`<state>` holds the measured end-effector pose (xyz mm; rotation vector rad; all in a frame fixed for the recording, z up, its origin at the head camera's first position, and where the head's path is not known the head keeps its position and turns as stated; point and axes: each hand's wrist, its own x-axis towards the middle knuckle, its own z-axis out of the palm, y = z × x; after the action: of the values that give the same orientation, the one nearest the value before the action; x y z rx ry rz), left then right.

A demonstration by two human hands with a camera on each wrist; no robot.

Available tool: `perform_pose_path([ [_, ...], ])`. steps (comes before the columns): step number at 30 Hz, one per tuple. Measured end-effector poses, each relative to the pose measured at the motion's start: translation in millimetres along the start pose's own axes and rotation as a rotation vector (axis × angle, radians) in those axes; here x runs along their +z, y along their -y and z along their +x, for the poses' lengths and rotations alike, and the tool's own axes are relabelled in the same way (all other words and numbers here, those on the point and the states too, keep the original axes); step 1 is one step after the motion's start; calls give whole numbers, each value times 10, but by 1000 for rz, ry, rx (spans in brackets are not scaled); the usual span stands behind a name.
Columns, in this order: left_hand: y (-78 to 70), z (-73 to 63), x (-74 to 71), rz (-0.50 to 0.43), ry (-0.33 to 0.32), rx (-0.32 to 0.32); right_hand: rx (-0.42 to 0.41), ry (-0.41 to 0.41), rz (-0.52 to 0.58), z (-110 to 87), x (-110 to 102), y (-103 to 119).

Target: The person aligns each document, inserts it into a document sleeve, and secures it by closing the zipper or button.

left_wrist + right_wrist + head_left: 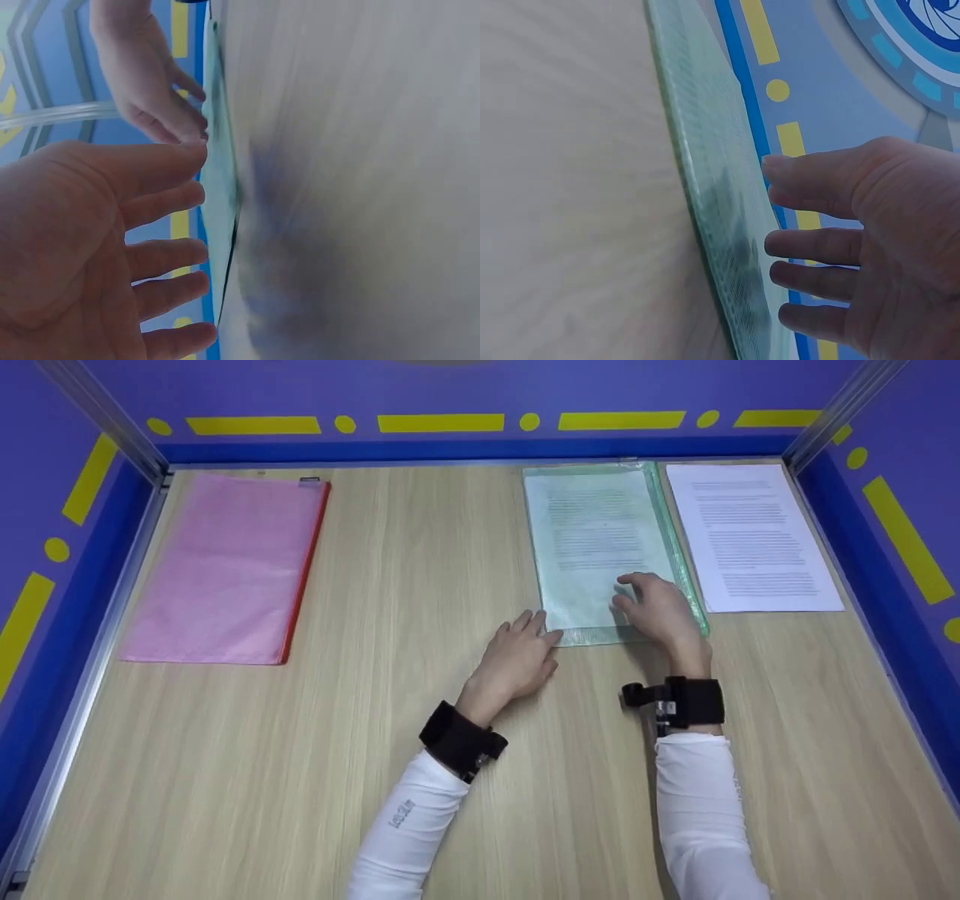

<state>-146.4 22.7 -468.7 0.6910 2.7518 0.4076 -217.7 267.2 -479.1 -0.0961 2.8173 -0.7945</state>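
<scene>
A green translucent zip folder lies flat toward the back right of the table, with a printed sheet showing through it. My left hand is at the folder's near left corner, fingers spread and fingertips right at the edge. Above the folder's near right part hovers my right hand, its fingers loosely bent and holding nothing. In the right wrist view, the right hand's fingers are extended beside the green folder. The left wrist view shows the left palm with its fingers apart.
Right of the green folder lies a stack of printed paper, close to its edge. A pink folder with a red edge sits at the far left. Blue-purple panels with yellow marks wall the wooden table at back and sides.
</scene>
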Motion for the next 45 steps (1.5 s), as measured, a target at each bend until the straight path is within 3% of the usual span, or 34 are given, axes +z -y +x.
perform_pose_path([
  [12, 616, -448, -223, 0, -166, -78, -69, -45, 5, 27, 132, 181],
  [22, 1385, -837, -457, -82, -252, -239, -190, -183, 31, 35, 256, 382],
  [31, 1920, -1216, -548, -123, -177, -399, -242, -289, 35, 11, 265, 492],
  [40, 2278, -1459, -592, -259, -134, -521, -239, -251, 29, -3, 295, 561],
  [45, 2396, -1530, -570, -302, -80, -602, -251, -241, 27, -10, 290, 554],
])
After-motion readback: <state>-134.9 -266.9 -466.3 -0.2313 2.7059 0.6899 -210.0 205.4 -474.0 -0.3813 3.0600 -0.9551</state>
